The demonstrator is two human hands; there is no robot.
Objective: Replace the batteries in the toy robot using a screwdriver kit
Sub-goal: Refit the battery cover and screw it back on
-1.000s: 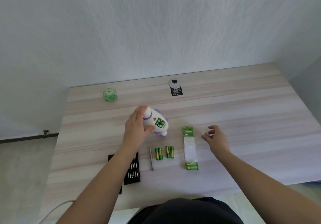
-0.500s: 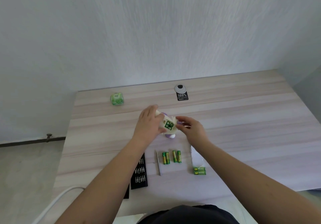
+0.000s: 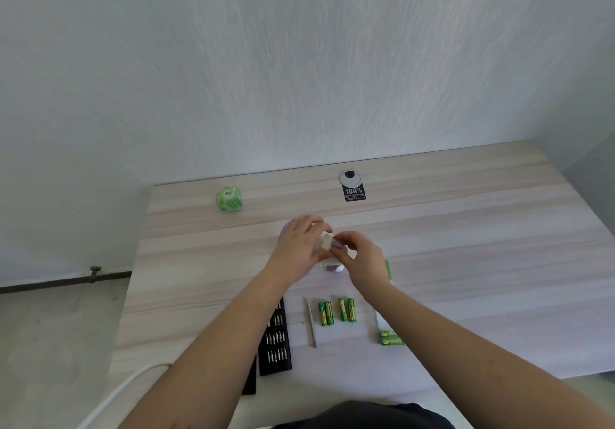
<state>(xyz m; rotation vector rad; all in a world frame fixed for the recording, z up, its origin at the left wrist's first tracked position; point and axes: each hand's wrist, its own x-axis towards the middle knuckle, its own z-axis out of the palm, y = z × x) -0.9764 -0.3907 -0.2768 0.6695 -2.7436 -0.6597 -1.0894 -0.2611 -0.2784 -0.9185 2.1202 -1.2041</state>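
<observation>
The white and purple toy robot (image 3: 326,242) sits at the middle of the wooden table (image 3: 449,245), mostly hidden by both hands. My left hand (image 3: 296,250) grips its body from the left. From the right, the fingertips of my right hand (image 3: 361,257) pinch at the toy's upper side; what they hold is hidden. Several green AA batteries (image 3: 336,310) lie in two pairs in front of the toy. A slim grey screwdriver (image 3: 311,324) lies left of them. The black bit tray (image 3: 276,338) of the kit lies under my left forearm.
A green battery pack (image 3: 389,338) lies at the right, partly under my right forearm. A green cube (image 3: 229,198) stands at the back left. A round cable grommet (image 3: 350,177) with a black label (image 3: 353,193) sits at the back. A white cable (image 3: 126,388) hangs off the left front edge.
My right hand left the spot beside the battery pack and came to the toy. The toy's open battery bay, seen before, is now covered by both hands.
</observation>
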